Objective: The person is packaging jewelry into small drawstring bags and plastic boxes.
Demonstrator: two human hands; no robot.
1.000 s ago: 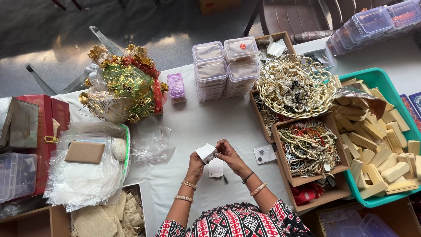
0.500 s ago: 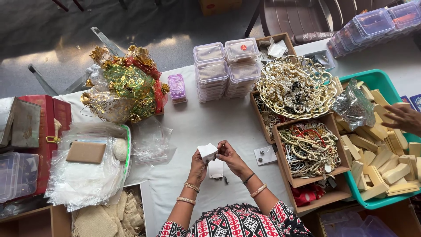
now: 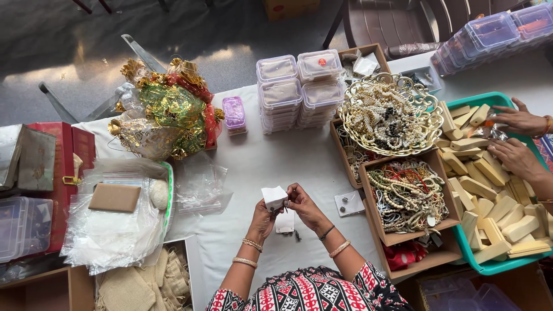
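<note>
At lower centre of the frame we see a small white box (image 3: pixel 274 197) held above the desk (image 3: pixel 276 155), lifted clear of its white cloth. Our left hand (image 3: pixel 262 219) cups the box from below, its fingers (image 3: pixel 257 208) curled around the near side; our right hand (image 3: pixel 305 207) meets it from the right, fingers pinching at the box's edge, though whether they grip a flap or some small piece there we cannot tell. Just beneath the hands lie a white card (image 3: pixel 284 222) and a tiny dark item (image 3: pixel 298 235), and slightly to the right a small clear packet (image 3: pixel 349 203) with dark pieces inside.

We judge the main risk to be a slip: the hold rests on fingertips alone, so anything small at the box's edge could drop and be lost among the loose bits below. Further right, the cardboard box of beaded necklaces (image 3: pixel 408 196) and the gold wire bowl (image 3: pixel 390 113) heaped with pearl strands sit near our right elbow, and a wide sweep could snag a strand. At the right edge, another person's hands (image 3: pixel 518 138) work over the teal tray (image 3: pixel 469 266) of wooden blocks, well apart.
</note>
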